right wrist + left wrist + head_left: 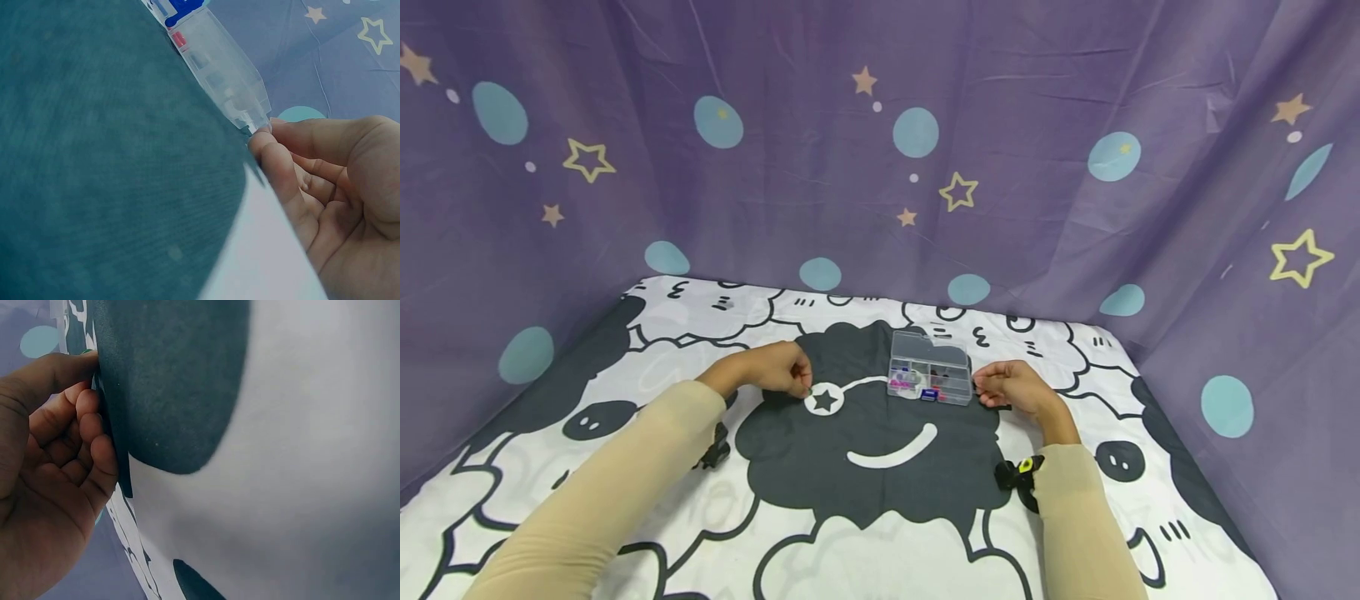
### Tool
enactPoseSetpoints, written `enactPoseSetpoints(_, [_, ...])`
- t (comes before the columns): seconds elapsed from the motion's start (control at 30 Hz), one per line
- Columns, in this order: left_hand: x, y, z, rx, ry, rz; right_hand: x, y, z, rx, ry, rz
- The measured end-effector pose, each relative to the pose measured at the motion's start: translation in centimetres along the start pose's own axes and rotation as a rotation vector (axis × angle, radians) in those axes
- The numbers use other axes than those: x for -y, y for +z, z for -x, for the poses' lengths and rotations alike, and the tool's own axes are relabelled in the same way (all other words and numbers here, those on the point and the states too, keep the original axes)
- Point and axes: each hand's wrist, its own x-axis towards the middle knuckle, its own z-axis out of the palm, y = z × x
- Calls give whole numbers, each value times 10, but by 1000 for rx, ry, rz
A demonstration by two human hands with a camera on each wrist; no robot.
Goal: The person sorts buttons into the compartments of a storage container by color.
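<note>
A clear plastic compartment box (951, 387) lies with its lid up on the dark patch of the printed cloth. Pink, white, blue and red small items sit in its left and front compartments. My right hand (1011, 387) is at the box's right side, thumb and forefinger pinching the edge of the box (228, 78) at its corner. Left of the box, my left hand (782, 369) is low over the cloth, beside a printed white star circle. In the left wrist view its fingers curl, and a sliver of a small green thing (87, 351) shows at the thumb tip, mostly hidden.
A white cloth (865, 558) with black sheep drawings covers the surface. Purple curtains (820, 208) with stars and blue ovals hang behind it and along both sides. A blue piece (929, 394) shows at the box's front edge. Black wrist cameras (1017, 475) sit on both wrists.
</note>
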Motion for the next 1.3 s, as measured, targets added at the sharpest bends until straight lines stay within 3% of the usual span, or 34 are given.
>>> enactPoseSetpoints(0.5, [-5,1,-16,-66,72,-17,0,-1,1,7,-6,25])
enactPoseSetpoints(0.97, [-34,-2,-48,-93,116,-14,0,-1,3,-4,-7,16])
enactPoseSetpoints(1.3, [-52,1,-72,-111,178,-36,-2,-1,1,34,-43,-13])
